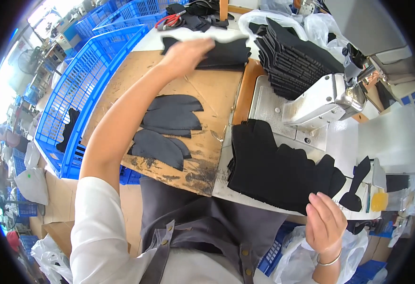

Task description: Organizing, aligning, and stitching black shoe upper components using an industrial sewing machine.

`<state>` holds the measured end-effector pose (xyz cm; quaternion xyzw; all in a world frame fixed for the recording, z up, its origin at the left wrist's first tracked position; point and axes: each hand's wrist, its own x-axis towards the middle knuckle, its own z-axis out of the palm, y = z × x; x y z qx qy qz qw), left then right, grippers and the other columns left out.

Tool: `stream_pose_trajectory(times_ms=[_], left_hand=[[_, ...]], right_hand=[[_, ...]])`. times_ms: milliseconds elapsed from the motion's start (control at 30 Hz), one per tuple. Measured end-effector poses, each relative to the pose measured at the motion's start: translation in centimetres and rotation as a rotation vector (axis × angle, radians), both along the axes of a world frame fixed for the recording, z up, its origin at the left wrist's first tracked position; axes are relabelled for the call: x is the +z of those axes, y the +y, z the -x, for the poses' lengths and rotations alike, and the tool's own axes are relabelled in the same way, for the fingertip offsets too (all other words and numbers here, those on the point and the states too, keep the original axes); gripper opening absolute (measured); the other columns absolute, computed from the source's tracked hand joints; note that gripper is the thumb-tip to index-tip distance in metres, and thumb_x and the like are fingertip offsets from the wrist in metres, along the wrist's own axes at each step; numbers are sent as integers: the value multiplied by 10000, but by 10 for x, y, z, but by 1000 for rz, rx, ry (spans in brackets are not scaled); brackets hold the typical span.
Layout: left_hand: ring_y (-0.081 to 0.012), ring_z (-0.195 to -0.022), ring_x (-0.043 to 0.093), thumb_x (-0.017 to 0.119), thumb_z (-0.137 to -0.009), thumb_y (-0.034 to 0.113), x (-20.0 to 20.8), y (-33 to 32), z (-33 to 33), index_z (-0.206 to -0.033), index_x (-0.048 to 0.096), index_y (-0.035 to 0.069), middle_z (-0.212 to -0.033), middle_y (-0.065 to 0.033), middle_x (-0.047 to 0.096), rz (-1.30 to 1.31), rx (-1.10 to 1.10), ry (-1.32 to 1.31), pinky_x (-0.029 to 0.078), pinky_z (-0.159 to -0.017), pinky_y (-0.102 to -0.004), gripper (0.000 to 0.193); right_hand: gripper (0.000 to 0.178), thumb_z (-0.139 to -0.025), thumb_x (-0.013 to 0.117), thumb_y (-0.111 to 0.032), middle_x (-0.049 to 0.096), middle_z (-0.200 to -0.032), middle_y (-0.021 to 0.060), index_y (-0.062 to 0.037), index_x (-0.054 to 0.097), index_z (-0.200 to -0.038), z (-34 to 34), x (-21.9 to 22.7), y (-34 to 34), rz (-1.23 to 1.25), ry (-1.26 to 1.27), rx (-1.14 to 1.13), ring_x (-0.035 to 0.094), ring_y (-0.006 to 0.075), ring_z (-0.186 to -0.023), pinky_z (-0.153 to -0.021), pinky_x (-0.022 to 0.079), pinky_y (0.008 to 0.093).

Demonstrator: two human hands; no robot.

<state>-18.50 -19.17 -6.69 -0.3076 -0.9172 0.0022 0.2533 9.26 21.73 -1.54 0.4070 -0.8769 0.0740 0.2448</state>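
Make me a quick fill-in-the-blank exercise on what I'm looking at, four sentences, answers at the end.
1. Of the brown board's near and far ends, the left hand is at the ____ one.
2. The hand by the large black stack is the person's ____ one.
3. The crate beside the board is ____ in colour.
4. The tool among the black scraps has ____ handles.

Missing words: far; right; blue; red.

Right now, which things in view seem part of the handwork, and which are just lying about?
Likely in use:
left hand, blurred, over the far black pieces
right hand, at the corner of the near black stack
dark grey pieces, untouched

Likely just lying about:
red-handled tool, beyond the left hand
yellow block
white sack
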Motion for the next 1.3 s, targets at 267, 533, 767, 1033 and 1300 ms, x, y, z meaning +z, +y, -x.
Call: stream_pose_trajectory(times_ms=[267,533,767,1033,1300], left_hand=[[-386,-1345,339,765,-629,580,34,10,14,-1498,163,131,-1481,-227,298,110,465,-784,293,-1108,-414,1149],[-362,-1322,370,789,-584,500,33,-16,18,-1485,191,81,-1447,-246,331,71,203,-798,322,-1094,-397,1160],[-367,-1324,349,697,-636,358,19,-31,-25,-1501,176,143,-1439,-258,318,5,197,-589,307,-1101,-384,1032],[-248,-1003,548,653,-786,39,35,-3,-135,-970,566,59,-1090,-82,566,-189,-92,-859,434,-881,-375,204],[-262,-916,535,707,-785,95,31,8,-146,-993,532,74,-1016,-74,510,-119,-199,-911,457,-778,-358,272]], right_hand=[[217,-714,612,54,675,-964,133,-1,637,-923,-13,-8,12,75,-93,-123,649,295,-907,-713,557,341],[238,-733,619,30,671,-977,133,-2,624,-968,-10,-17,15,119,-150,-112,646,309,-904,-724,552,356],[216,-774,645,-40,630,-1149,106,-115,643,-978,-19,-41,-8,9,11,-99,557,333,-1124,-998,379,540],[203,-858,527,-141,620,-1143,96,-60,621,-1018,-20,-70,-108,71,-128,425,566,224,-1094,-956,441,378],[500,-812,640,-284,473,-1307,204,26,522,-1186,6,-72,-192,193,-318,188,482,334,-1178,-981,408,434]])
